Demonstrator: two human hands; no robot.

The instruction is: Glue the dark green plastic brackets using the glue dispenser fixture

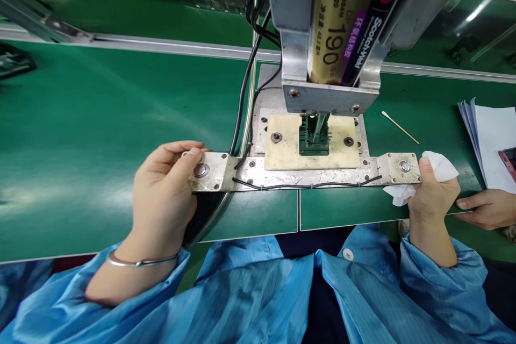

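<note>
My left hand (165, 185) is closed round the left button block (215, 171), thumb on top beside the round metal button. At the other end, my right hand (433, 193) grips a crumpled white wipe (441, 167), and its thumb touches the edge of the right button block (397, 167). A metal bar (290, 178) joins the two blocks. Behind it, a cream fixture plate (278, 156) holds a small green circuit board (316, 148). Directly above hangs a dispenser head (330, 98) carrying a Scotch-Weld adhesive cartridge (341, 27), its clear nozzle reaching down to the board.
A cotton swab (400, 127) lies on the green table (100, 134), right of the fixture. Black cables (244, 86) run down to the left of it. Papers (494, 134) are at the far right, near another person's hand (489, 208) at the table edge.
</note>
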